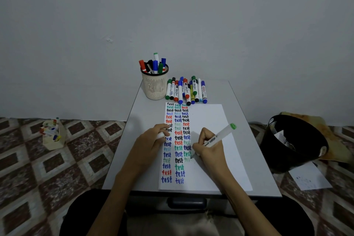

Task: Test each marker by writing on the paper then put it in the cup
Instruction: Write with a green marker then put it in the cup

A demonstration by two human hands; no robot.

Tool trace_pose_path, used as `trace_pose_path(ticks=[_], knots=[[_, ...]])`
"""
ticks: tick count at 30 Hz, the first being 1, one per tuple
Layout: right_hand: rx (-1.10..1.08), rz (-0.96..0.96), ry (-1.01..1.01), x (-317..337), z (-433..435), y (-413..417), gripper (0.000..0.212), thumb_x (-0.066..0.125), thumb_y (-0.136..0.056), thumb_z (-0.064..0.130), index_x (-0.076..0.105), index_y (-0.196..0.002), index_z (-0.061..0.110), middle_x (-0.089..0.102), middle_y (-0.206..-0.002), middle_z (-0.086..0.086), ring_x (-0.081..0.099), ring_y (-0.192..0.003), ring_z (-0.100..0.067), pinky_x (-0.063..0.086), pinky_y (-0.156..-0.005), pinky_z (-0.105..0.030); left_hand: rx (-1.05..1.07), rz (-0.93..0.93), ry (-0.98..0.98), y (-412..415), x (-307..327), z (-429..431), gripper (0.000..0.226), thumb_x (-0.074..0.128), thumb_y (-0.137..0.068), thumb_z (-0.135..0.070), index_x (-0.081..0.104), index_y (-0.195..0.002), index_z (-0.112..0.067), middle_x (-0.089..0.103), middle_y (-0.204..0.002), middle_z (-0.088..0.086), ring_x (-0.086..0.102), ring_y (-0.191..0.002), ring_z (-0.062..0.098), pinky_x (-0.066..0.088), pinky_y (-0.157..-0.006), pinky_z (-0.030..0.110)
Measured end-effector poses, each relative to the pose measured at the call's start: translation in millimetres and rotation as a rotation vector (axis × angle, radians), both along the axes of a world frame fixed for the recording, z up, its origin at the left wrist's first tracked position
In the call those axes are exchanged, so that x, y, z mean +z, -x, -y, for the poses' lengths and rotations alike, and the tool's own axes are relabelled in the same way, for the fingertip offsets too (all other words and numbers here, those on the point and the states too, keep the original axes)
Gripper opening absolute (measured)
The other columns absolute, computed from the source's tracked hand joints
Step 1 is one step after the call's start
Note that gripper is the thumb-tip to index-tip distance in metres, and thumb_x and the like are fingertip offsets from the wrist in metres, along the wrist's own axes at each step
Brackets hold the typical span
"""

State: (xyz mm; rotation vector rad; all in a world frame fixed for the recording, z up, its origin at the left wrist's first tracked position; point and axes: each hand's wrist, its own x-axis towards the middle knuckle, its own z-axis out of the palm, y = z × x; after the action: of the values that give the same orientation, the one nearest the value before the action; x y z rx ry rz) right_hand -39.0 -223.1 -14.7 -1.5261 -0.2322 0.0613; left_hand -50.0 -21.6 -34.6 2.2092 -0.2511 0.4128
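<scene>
A simple room in a home, judging by patterned floor tiles (57,168), grey wall (172,5) and small table (141,113).

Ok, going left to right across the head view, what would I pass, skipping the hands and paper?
Box of markers on the floor, cup, row of loose markers, black bin.

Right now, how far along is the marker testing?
Done: several markers stand in the mesh cup, and nearly three columns of "test" mark the paper. In hand: the right hand writes with a green marker; the left hand holds what looks like its cap. Left: the row of markers beside the cup.
</scene>
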Motion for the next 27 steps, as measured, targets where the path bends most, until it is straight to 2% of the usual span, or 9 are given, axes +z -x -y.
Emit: trace_pose_path(ticks=[4, 8, 11, 14, 17, 19, 20, 23, 27], knots=[[-0.003, 0.005, 0.024, -4.0, 0.5, -1.2, 0.026, 0.059, -0.071, 0.003, 0.036, -0.063, 0.011, 0.049, -0.062, -0.014, 0.055, -0.067, -0.029, 0.05, -0.061, -0.042, 0.04, 0.03, -0.094, -0.6, -0.7, -1.0, 0.036, 0.036, -0.087, -0.045, 0.057, -0.11, -0.027, 0.058, -0.119, -0.006, 0.052, -0.102, 0.007, 0.047, -0.086, 0.026], [0.067, -0.026, 0.018, -5.8, 2.1, -3.5, 0.028, 0.06, -0.072, -0.006, 0.035, -0.065, 0.005, 0.052, -0.064, -0.012, 0.065, -0.077, -0.028, 0.055, -0.07, -0.051, 0.015, 0.027, -0.06, 2.8, 4.1, 0.9, 0.041, 0.037, -0.086, -0.044, 0.058, -0.113, -0.02, 0.055, -0.119, -0.011, 0.051, -0.102, 0.008, 0.051, -0.085, 0.03], [0.027, -0.017, -0.016, -1.7, 3.1, -3.2, 0.028, 0.062, -0.073, -0.007, 0.038, -0.064, 0.004, 0.046, -0.059, -0.014, 0.055, -0.06, -0.027, 0.055, -0.062, -0.041, 0.004, 0.026, -0.002, 3.8, 6.7, 1.1, 0.034, 0.05, -0.085, -0.035, 0.056, -0.116, -0.019, 0.059, -0.113, -0.01, 0.056, -0.102, 0.005, 0.053, -0.084, 0.027], [-0.025, -0.049, -0.212, 5.3, 7.4, -0.1, 0.03, 0.068, -0.08, -0.008, 0.043, -0.069, 0.005, 0.047, -0.058, -0.014, 0.045, -0.047, -0.019, 0.046, -0.046, -0.024, 0.016, 0.052, 0.078, 3.4, 8.8, 1.4, 0.029, 0.067, -0.077, -0.029, 0.059, -0.102, -0.015, 0.059, -0.101, -0.018, 0.059, -0.091, -0.002, 0.052, -0.075, 0.015], [0.052, -0.083, -0.329, 10.0, 9.3, 0.2, 0.023, 0.073, -0.075, -0.002, 0.05, -0.079, 0.002, 0.062, -0.077, -0.016, 0.063, -0.068, -0.025, 0.054, -0.059, -0.031, 0.052, 0.048, 0.147, 5.7, 10.2, 2.3, 0.024, 0.077, -0.073, -0.013, 0.062, -0.091, -0.017, 0.062, -0.09, -0.018, 0.06, -0.083, -0.004, 0.049, -0.065, 0.009], [0.1, -0.103, -0.362, 9.8, 8.9, -1.1, 0.02, 0.072, -0.077, 0.0, 0.056, -0.09, -0.001, 0.067, -0.095, -0.023, 0.068, -0.09, -0.037, 0.059, -0.072, -0.041, 0.032, 0.051, 0.194, 6.0, 9.4, 0.4, 0.023, 0.078, -0.072, -0.015, 0.064, -0.088, -0.024, 0.066, -0.086, -0.015, 0.063, -0.084, -0.001, 0.051, -0.066, 0.012], [0.117, -0.121, -0.392, 9.4, 8.5, -1.6, 0.018, 0.066, -0.079, 0.002, 0.058, -0.094, -0.002, 0.067, -0.1, -0.027, 0.067, -0.094, -0.039, 0.06, -0.074, -0.043, 0.009, 0.058, 0.209, 6.1, 9.3, -0.8, 0.022, 0.077, -0.072, -0.021, 0.063, -0.087, -0.029, 0.067, -0.089, -0.015, 0.064, -0.085, 0.001, 0.053, -0.068, 0.015], [0.163, -0.143, -0.435, 10.0, 8.0, -1.3, 0.014, 0.055, -0.081, 0.005, 0.058, -0.093, -0.002, 0.068, -0.094, -0.028, 0.069, -0.083, -0.038, 0.06, -0.068, -0.041, -0.042, 0.097, 0.197, 6.3, 10.4, -3.2, 0.021, 0.07, -0.072, -0.036, 0.063, -0.092, -0.031, 0.065, -0.097, -0.024, 0.064, -0.089, 0.002, 0.053, -0.072, 0.015], [0.163, -0.131, -0.358, 10.6, 6.6, 0.2, 0.014, 0.057, -0.078, 0.005, 0.054, -0.091, -0.002, 0.069, -0.086, -0.026, 0.069, -0.073, -0.034, 0.06, -0.065, -0.038, -0.089, 0.121, 0.162, 5.1, 8.0, -4.2, 0.024, 0.071, -0.075, -0.029, 0.065, -0.096, -0.019, 0.064, -0.1, -0.024, 0.063, -0.092, 0.003, 0.052, -0.075, 0.013]])
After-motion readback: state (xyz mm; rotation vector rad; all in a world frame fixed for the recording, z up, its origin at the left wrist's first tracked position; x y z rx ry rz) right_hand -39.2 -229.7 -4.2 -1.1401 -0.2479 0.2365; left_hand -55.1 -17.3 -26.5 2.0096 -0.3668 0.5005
